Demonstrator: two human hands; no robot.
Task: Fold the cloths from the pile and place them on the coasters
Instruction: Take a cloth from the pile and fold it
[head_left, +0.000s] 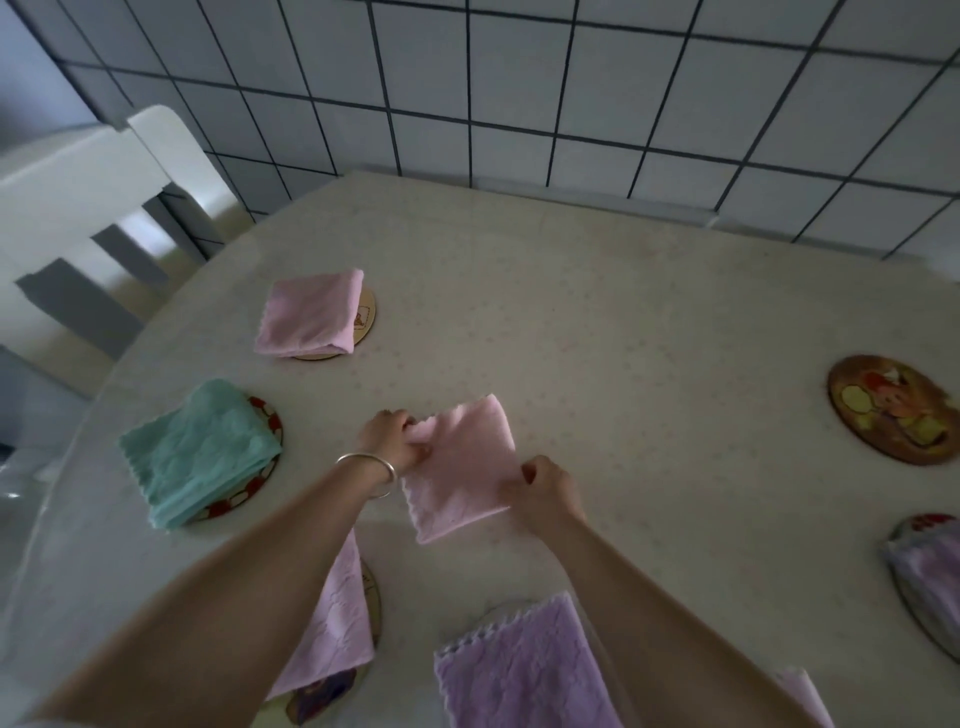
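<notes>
A folded pink cloth (460, 470) lies in the middle of the table. My left hand (393, 435) pinches its upper left corner, and my right hand (545, 488) grips its right edge. Folded cloths rest on coasters around it: a pink one (309, 314) at the back left, a teal one (200, 452) on a red-rimmed coaster (270, 415) at the left, another pink one (335, 623) under my left forearm, a purple one (524, 670) at the front, and a purple one (930, 566) at the right edge. A bare picture coaster (893, 410) lies at the right.
The pale tabletop (623, 322) meets a white tiled wall (571, 93) at the back. A white chair (88, 197) stands past the left edge. A corner of another pale cloth (802, 686) shows at the front right behind my right forearm.
</notes>
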